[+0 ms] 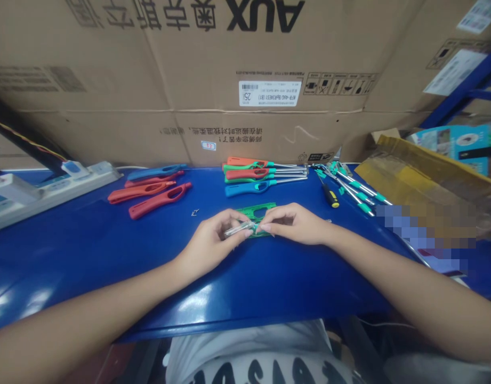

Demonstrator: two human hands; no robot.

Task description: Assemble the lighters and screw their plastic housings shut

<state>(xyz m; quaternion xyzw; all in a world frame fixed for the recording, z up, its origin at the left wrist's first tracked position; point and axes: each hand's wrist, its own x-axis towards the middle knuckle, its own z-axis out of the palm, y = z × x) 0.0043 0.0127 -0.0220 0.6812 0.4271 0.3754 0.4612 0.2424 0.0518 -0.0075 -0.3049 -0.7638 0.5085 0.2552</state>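
Near the middle of the blue table, my left hand (218,234) is closed around a clear, slim lighter fuel tank (238,229), its tip pointing right. Thumb and forefinger of my right hand (291,223) are pinched together at that tip, by a small teal-green bit; whatever sits between these fingertips is too small to make out. Just behind and below the fingers lies an open green lighter casing (265,209), partly covered by both hands. A small metal piece (194,212) rests on the table left of my left hand.
Red and blue lighter casings (160,200) lie at the left, beside a white power strip (57,193). Assembled long-nosed lighters (249,174) are stacked behind my hands. A screwdriver (330,195) and metal lighter tubes (355,193) lie right, near a yellow-taped box (433,181). A large carton (205,69) stands behind.
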